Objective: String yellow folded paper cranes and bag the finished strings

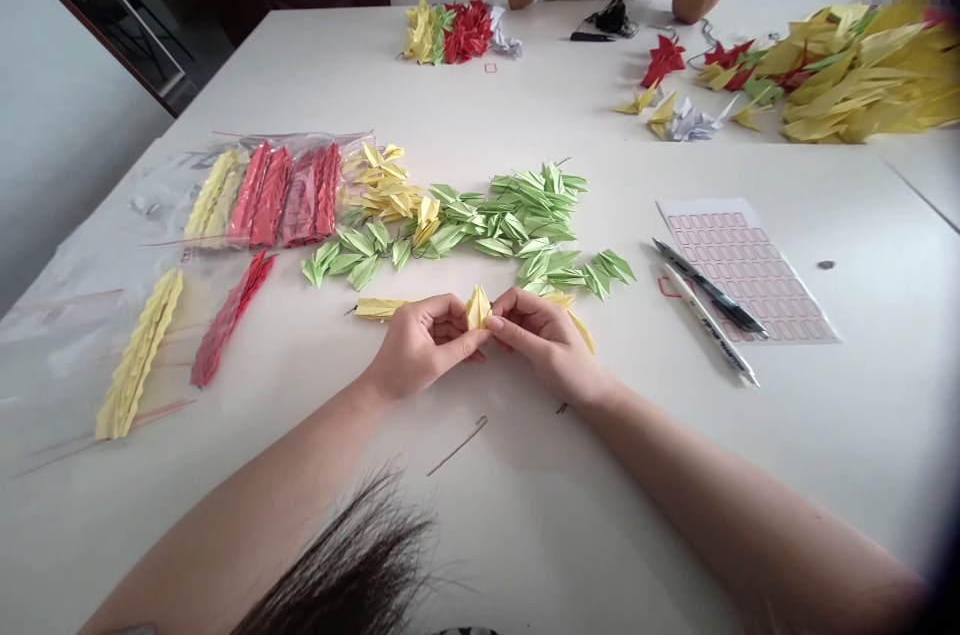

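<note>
Yellow origami crane (478,308) held pinched between fingertips of left hand (424,345) and right hand (544,340), both curled closed on it, forearms angled inward, just above white table (840,435), near green origami cranes (517,225).

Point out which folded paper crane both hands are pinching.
The yellow paper crane, held between the left hand and right hand. It stands up at the fingertips, while the green cranes lie heaped on the white table.
</note>
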The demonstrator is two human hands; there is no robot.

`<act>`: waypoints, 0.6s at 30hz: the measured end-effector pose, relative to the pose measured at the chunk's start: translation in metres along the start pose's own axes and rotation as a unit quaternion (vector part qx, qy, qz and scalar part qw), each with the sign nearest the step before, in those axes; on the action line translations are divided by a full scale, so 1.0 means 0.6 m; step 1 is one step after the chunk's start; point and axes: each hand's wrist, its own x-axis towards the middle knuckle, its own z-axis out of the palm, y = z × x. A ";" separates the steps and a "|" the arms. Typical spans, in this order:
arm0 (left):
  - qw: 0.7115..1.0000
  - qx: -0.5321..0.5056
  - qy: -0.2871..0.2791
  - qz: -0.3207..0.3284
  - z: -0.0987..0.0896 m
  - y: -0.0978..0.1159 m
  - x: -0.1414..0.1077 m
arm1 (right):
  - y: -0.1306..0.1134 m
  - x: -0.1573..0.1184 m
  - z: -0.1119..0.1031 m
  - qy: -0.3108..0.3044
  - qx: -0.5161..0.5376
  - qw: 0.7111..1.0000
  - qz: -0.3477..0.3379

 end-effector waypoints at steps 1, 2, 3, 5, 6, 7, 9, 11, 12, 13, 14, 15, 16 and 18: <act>1.000 0.001 -0.005 -0.003 -0.001 0.001 0.000 | 0.000 0.000 0.000 -0.002 0.000 1.000 0.000; 1.000 0.001 -0.010 -0.007 -0.002 0.001 0.001 | 0.000 0.001 -0.001 -0.004 -0.003 1.000 0.000; 1.000 0.001 -0.013 -0.010 -0.004 0.002 0.001 | 0.000 0.001 -0.001 -0.007 -0.008 1.000 0.000; 1.000 -0.001 -0.015 -0.014 -0.007 0.002 0.002 | -0.001 0.001 -0.002 -0.011 -0.019 1.000 -0.001; 1.000 -0.003 -0.014 -0.014 -0.007 0.002 0.002 | -0.002 0.002 -0.002 -0.012 -0.021 1.000 -0.003; 1.000 -0.004 -0.014 -0.013 -0.008 0.002 0.002 | -0.003 0.002 -0.002 -0.014 -0.023 1.000 -0.006; 1.000 -0.003 -0.012 -0.010 -0.008 0.002 0.002 | -0.004 0.002 -0.003 -0.019 -0.027 0.999 -0.011; 1.000 0.007 -0.008 -0.004 -0.008 0.001 0.002 | -0.004 0.002 -0.003 -0.025 -0.034 0.999 -0.015; 1.000 0.016 -0.005 0.000 -0.008 0.001 0.002 | -0.005 0.001 -0.003 -0.030 -0.038 0.999 -0.015; 1.000 0.026 -0.001 0.005 -0.007 0.000 0.002 | -0.005 0.001 -0.003 -0.035 -0.040 0.998 -0.016; 0.999 0.037 0.002 0.008 -0.007 0.000 0.001 | -0.006 0.001 -0.002 -0.038 -0.040 0.998 -0.016; 0.999 0.047 0.006 0.011 -0.007 -0.001 0.001 | -0.006 0.001 -0.002 -0.040 -0.037 0.998 -0.015; 0.998 0.053 0.010 0.013 -0.007 -0.001 0.001 | -0.006 0.000 -0.002 -0.039 -0.032 0.999 -0.015; 0.998 0.055 0.008 0.018 -0.007 -0.001 0.001 | -0.005 0.000 -0.001 -0.029 -0.019 0.999 -0.011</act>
